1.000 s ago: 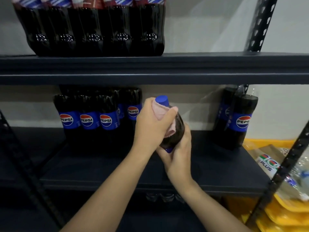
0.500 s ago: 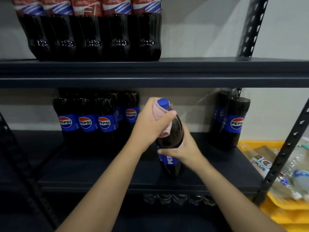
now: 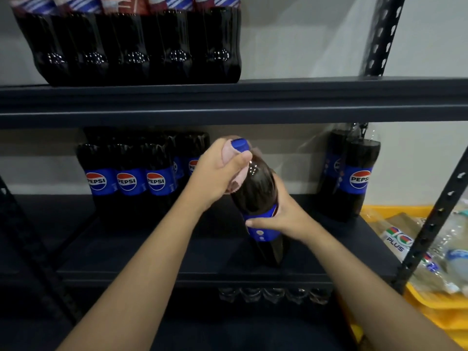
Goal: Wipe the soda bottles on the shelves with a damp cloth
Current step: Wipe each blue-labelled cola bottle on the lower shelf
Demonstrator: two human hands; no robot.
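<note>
A dark Pepsi bottle (image 3: 255,188) with a blue cap stands tilted toward me on the middle shelf (image 3: 177,252). My left hand (image 3: 217,173) grips a pink cloth (image 3: 234,183) wrapped round the bottle's neck just under the cap. My right hand (image 3: 281,214) holds the bottle round its blue label. A row of Pepsi bottles (image 3: 126,181) stands at the back left of the same shelf. Two more Pepsi bottles (image 3: 354,178) stand at the back right.
The upper shelf (image 3: 329,97) carries several dark bottles with red labels (image 3: 131,44). Bottle caps (image 3: 273,295) show on the shelf below. Perforated uprights (image 3: 430,224) frame the rack at right. Yellow trays (image 3: 430,312) with plastic-wrapped bottles lie beyond it.
My right hand slid down from the bottle's shoulder to its label. The bottle's base now rests on the shelf, more upright. The left hand with the cloth stays at the neck.
</note>
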